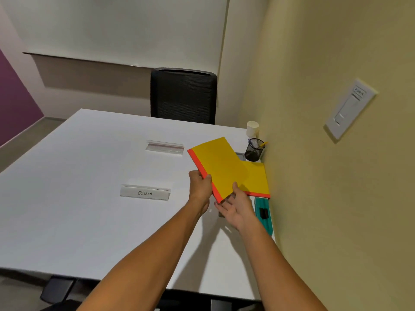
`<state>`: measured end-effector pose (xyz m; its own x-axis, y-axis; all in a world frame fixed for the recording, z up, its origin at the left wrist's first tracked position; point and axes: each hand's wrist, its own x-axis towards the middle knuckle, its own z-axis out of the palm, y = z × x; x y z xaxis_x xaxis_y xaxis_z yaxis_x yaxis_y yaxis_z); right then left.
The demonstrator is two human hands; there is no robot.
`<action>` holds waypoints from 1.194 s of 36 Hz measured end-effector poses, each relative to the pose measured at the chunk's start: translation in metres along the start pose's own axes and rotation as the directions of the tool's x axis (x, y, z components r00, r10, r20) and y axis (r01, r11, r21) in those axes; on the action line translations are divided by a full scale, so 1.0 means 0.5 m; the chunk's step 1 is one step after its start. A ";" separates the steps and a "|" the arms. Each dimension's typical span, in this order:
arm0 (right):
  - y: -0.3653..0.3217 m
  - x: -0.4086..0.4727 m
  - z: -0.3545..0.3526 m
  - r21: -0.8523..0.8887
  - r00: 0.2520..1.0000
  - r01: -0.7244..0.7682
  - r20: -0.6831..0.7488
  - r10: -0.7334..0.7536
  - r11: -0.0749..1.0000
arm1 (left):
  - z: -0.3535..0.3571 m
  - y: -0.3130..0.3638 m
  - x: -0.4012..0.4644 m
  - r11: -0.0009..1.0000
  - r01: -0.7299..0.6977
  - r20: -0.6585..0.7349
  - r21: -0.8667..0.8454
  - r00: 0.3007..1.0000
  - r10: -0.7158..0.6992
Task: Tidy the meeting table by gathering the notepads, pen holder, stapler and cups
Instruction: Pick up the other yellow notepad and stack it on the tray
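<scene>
Left hand (200,184) pinched the orange spine of the upper yellow notepad (219,166), thumb on top, lifting it tilted above the table (78,198). Right hand (235,209) was spread palm-up under its near corner, thumb touching the cover. Pad looked thin, light, floppy; spine edge seemed the stiff place to grip. Second notepad (256,180) lay flat by the wall, partly under the first. Teal stapler (263,215) sat just nearer, probably denser, grab round the body. Mesh pen holder (254,149) and paper cup (252,128) stood in the far corner; cup likely crushable.
</scene>
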<state>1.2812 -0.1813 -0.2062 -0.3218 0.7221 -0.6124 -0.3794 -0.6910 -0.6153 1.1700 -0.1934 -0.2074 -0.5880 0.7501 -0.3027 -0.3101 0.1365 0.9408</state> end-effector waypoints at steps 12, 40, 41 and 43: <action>-0.149 0.183 -0.077 -0.344 0.910 0.219 -0.265 -0.319 0.913 | 0.038 -0.026 0.116 0.999 -0.023 0.053 -0.025 0.998 0.025; -0.191 0.438 -0.214 -0.584 0.834 -0.062 -0.476 -0.279 0.810 | 0.216 -0.260 0.331 0.876 0.070 0.011 0.477 0.996 -0.086; -0.189 0.438 -0.214 -0.573 0.830 -0.051 -0.480 -0.284 0.818 | 0.223 -0.266 0.334 0.876 0.070 0.009 0.477 0.996 -0.085; -0.184 0.440 -0.217 -0.556 0.819 -0.019 -0.486 -0.306 0.831 | 0.234 -0.277 0.338 0.873 0.085 0.020 0.480 0.994 -0.108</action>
<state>1.3392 0.0374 -0.3381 0.2740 0.7857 -0.5546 0.1728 -0.6075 -0.7753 1.2011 -0.0096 -0.3710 -0.5359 0.7437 -0.3996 0.0372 0.4937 0.8689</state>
